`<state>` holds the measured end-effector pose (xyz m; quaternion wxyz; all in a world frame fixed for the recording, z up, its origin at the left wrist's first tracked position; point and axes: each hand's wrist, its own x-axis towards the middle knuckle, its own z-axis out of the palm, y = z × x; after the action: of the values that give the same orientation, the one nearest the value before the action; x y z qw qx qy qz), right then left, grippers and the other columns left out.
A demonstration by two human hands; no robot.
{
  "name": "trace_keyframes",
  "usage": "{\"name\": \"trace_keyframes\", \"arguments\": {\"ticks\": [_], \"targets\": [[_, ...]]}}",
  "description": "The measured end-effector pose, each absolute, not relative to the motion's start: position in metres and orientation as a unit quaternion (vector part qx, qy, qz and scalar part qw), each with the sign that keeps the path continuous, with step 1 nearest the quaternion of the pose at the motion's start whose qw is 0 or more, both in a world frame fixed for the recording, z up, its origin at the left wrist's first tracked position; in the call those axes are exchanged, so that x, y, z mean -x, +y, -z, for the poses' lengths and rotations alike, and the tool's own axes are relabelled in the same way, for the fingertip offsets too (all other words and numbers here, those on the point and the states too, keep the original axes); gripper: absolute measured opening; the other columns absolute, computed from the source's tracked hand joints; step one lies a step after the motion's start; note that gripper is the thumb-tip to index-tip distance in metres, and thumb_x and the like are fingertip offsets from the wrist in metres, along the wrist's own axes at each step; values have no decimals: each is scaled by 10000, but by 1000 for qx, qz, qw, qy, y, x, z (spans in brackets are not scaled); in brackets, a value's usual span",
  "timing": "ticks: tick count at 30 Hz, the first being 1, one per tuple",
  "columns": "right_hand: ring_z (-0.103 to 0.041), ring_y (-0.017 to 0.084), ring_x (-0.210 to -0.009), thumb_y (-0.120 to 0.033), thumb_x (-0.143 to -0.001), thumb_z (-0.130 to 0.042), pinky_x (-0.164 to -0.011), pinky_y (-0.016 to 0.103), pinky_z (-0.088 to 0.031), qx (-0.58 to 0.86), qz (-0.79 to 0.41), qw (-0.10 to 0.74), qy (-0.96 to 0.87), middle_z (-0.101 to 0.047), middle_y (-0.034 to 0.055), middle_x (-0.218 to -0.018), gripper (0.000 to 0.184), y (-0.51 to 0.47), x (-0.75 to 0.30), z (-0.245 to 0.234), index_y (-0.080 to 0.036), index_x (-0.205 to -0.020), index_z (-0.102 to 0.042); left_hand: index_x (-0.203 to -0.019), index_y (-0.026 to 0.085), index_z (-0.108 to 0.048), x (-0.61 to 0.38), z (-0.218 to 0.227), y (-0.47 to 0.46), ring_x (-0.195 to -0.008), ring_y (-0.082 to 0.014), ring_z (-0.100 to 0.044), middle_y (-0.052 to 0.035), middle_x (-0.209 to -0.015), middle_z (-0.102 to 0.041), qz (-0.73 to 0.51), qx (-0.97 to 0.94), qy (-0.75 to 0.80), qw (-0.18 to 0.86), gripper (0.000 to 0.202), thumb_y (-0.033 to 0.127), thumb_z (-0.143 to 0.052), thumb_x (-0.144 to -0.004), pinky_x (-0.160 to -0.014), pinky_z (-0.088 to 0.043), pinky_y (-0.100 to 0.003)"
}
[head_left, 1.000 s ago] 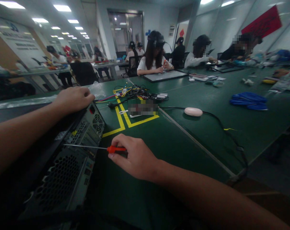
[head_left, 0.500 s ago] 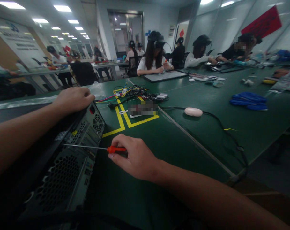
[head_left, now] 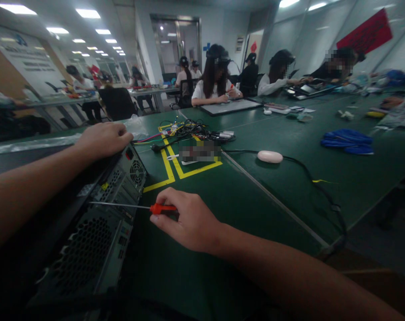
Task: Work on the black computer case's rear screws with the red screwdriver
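A black computer case (head_left: 120,203) lies along the left side with its vented metal back panel turned toward the right. On its far top corner rests my left hand (head_left: 104,135), with fingers curled over the edge. My right hand (head_left: 185,218) pinches the orange handle of a screwdriver (head_left: 159,208) between thumb and fingers. The thin shaft reaches left, and its tip meets the back panel near the upper edge. Whether the tip sits in a screw is too dark to tell.
Beyond the case lie tangled cables (head_left: 185,129), a blurred item (head_left: 200,152) within yellow tape and a pale pink oval device (head_left: 270,156). A bundle of blue straps (head_left: 347,140) is at the right. Co-workers sit across the green table (head_left: 289,200).
My hands, the screwdriver and the case keep nearly the same positions. Across the table at the right, a co-worker's dark flat panel has been tilted up.
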<state>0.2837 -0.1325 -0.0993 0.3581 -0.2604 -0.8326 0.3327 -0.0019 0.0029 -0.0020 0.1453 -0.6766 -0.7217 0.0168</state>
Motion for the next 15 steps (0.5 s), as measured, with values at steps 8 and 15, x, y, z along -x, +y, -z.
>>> {"name": "trace_keyframes", "arguments": {"ticks": [8,15], "targets": [[-693,181,-916,-372,-1012,-682,-812,310,-510,250,-337,371,-828,-744,36,-1025,173,-133,-284,100,-215,-1076,-649,-1220,97,-735,2,3,1,-1158,-421,-673,-276,-1249,-714,1,684,-715,145,729,555,-236,-949,-934,-519,-532],[-653,161,-834,-387,-1065,-633,-757,287,-476,246,-319,372,-837,-720,38,-930,230,-131,-282,103,-178,-1031,-723,-1201,119,-745,5,4,4,-1126,-416,-673,-271,-1237,-719,8,687,-712,145,716,570,-250,-946,-917,-508,-528]]}}
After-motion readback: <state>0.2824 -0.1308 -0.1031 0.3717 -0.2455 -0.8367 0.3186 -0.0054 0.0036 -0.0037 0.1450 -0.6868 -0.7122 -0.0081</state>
